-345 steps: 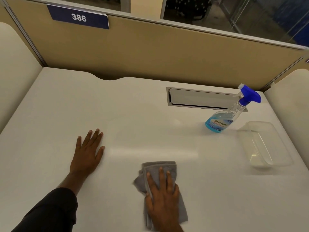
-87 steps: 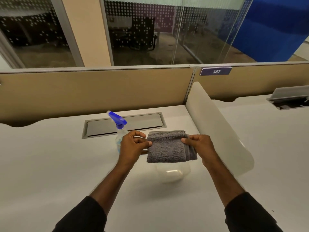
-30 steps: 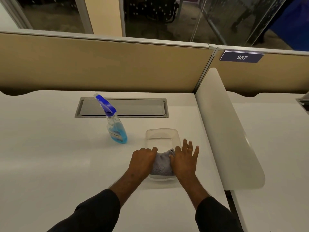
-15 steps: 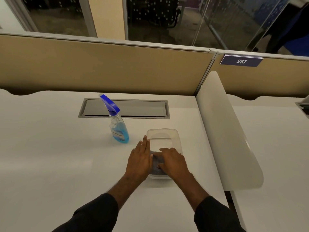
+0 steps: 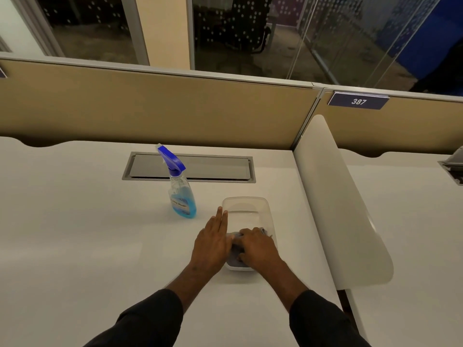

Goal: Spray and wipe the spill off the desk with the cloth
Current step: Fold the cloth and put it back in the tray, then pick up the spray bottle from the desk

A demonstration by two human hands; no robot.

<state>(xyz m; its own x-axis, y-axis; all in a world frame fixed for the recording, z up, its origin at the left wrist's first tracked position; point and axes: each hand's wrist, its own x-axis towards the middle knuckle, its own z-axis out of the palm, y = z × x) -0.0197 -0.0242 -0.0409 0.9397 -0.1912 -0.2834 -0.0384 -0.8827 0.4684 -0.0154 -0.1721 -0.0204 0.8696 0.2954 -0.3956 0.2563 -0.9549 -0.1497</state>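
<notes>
The grey cloth (image 5: 235, 256) sits folded in the near end of the clear plastic tub (image 5: 246, 204); the right hand (image 5: 258, 249) presses it down, fingers curled over it. The left hand (image 5: 213, 244), flat and empty, steadies the tub's side. Best tucked low, without tipping the tub

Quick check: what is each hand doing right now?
Left hand: open, flat beside the clear plastic container.
Right hand: curled on the folded grey cloth inside it.

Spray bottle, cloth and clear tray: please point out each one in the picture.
Spray bottle (image 5: 183, 204): head view, on the blue liquid in its lower body.
Cloth (image 5: 235, 256): head view, on the grey fold showing between the two hands.
Tray (image 5: 246, 209): head view, on its bare far end.
</notes>
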